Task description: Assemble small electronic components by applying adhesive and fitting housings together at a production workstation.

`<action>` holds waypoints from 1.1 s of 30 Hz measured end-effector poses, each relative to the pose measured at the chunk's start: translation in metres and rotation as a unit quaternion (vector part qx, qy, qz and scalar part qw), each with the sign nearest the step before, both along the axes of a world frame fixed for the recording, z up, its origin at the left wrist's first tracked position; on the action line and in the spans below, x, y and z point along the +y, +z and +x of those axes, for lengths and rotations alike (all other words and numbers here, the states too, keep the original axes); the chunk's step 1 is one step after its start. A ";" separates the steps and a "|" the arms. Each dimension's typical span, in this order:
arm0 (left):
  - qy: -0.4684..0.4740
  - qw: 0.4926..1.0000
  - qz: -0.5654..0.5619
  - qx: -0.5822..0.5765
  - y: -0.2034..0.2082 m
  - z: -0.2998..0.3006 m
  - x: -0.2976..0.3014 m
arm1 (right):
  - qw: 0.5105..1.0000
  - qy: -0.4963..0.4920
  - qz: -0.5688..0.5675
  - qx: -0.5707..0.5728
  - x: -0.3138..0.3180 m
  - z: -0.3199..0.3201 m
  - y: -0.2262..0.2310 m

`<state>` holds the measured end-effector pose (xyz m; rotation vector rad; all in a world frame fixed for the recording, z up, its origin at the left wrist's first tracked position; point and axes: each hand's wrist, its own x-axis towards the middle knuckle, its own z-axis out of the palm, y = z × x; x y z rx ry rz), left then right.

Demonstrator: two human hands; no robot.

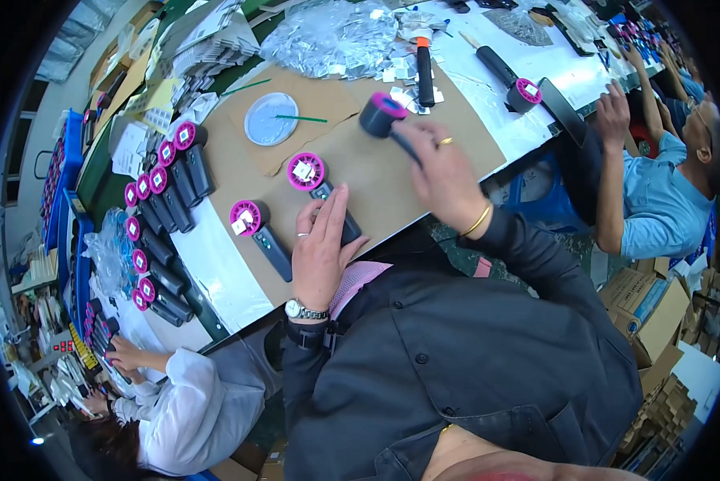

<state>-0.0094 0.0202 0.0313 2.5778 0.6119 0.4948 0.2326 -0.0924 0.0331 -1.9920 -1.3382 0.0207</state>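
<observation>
My right hand [448, 180] is closed around the dark handle of a handheld fan [380, 116] with a magenta rim, raised over the brown cardboard sheet [432, 172]. My left hand [321, 244] grips the handle of a second fan [306, 171], its fingers laid along the handle and its thumb at the other side. That fan lies on the cardboard, with a white square piece on its magenta grille. Left of my left hand lies a third fan [272, 248], also with a white piece on its head.
Several more fans [167, 180] stand in rows at the left. A round translucent lid [272, 119] holds a green stick. Behind are a clear plastic heap [328, 36], an orange-black tool [425, 72] and another fan [524, 94]. Co-workers sit left [191, 401] and right [660, 188].
</observation>
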 end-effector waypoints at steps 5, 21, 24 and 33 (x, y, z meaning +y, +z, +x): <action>0.008 1.000 0.008 0.005 0.000 -0.007 -0.002 | 0.995 0.076 -0.001 -0.064 0.013 -0.046 -0.022; 0.034 0.997 0.067 0.017 0.004 -0.010 -0.003 | 0.913 -0.192 -0.141 -0.331 0.028 0.193 0.004; 0.027 0.996 0.087 0.018 -0.001 -0.010 0.000 | 0.882 -0.245 -0.266 -0.301 0.018 0.232 0.005; 0.091 0.984 0.147 0.033 0.000 0.010 -0.008 | 0.898 -0.218 -0.285 -0.256 0.011 0.267 -0.023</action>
